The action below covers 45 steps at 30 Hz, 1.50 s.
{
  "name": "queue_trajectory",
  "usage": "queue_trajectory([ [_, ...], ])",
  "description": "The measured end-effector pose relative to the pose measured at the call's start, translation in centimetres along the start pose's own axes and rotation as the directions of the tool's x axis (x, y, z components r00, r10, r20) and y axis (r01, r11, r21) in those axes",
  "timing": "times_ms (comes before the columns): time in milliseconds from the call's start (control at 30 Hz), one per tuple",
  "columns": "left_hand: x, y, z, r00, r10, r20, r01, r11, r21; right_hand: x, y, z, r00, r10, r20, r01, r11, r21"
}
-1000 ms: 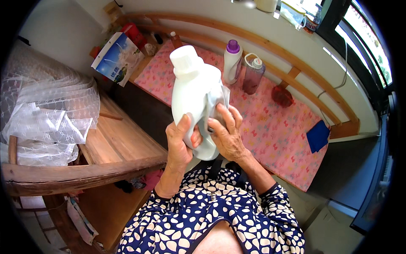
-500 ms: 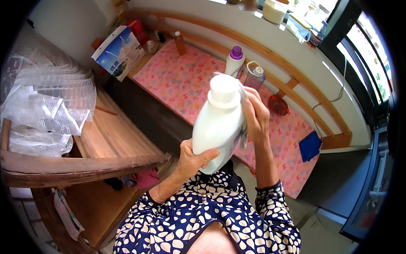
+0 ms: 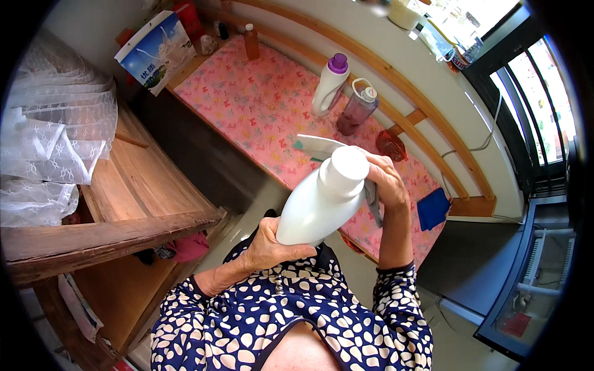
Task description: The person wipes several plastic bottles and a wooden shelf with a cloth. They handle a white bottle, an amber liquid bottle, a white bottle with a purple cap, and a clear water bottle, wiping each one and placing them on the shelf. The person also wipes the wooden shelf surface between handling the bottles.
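Note:
A large white plastic bottle (image 3: 315,210) with a white screw cap leans in front of my chest, its cap end up and to the right. My left hand (image 3: 272,244) is closed round its lower part, the thumb across the near side. Behind the neck and right side, my right hand (image 3: 388,180) holds a pale cloth (image 3: 320,145) against the bottle. One flat white end of the cloth, with a green patch, sticks out beyond the cap; a grey part hangs below my right fingers. The bottle hides some of those fingertips.
A bench with a pink patterned cover (image 3: 247,105) carries a purple-capped white bottle (image 3: 331,86), a clear handled jug (image 3: 357,110), an amber bottle (image 3: 250,43), a red bag (image 3: 391,146) and a blue cloth (image 3: 434,210). Wooden furniture (image 3: 148,179) with lace fabric (image 3: 55,148) stands left.
The bottle has come down and tilted further to the right. My right hand has moved lower and rightward with the cloth, whose white end now shows beyond the cap. The view has shifted.

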<state>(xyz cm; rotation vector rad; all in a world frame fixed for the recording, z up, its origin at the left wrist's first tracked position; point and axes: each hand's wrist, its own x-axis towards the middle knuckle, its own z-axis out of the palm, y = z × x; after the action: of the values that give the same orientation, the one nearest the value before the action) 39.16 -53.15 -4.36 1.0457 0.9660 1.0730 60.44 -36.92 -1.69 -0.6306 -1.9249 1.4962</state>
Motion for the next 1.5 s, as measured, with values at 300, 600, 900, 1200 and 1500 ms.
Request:
queue_trajectory([
  [300, -1.9, 0.1, -0.4, 0.956, 0.050, 0.289, -0.084, 0.991, 0.105, 5.5, -1.3, 2.7, 0.517, -0.227, 0.825, -0.128, 0.933, 0.336],
  [600, -1.3, -0.3, -0.4, 0.903, 0.084, 0.421, -0.169, 0.971, 0.170, 3.1, 5.1, 7.2, 0.313, 0.206, 0.927, -0.399, 0.915, -0.068],
  [900, 0.4, -0.3, -0.8, 0.876, 0.156, 0.456, -0.232, 0.966, 0.115, 1.5, 14.8, 8.3, 0.239, 0.510, 0.826, -0.597, 0.748, -0.289],
  [1200, 0.6, -0.5, -2.0, 0.857, 0.160, 0.489, -0.254, 0.958, 0.131, -2.2, 8.6, 3.5, 0.713, 0.481, 0.510, -0.581, 0.813, 0.046],
  [1500, 0.9, 1.1, -1.8, 0.895, 0.125, 0.429, -0.176, 0.981, 0.083, -9.4, 0.2, 5.4, 0.865, 0.389, -0.317, -0.146, 0.800, 0.582],
])
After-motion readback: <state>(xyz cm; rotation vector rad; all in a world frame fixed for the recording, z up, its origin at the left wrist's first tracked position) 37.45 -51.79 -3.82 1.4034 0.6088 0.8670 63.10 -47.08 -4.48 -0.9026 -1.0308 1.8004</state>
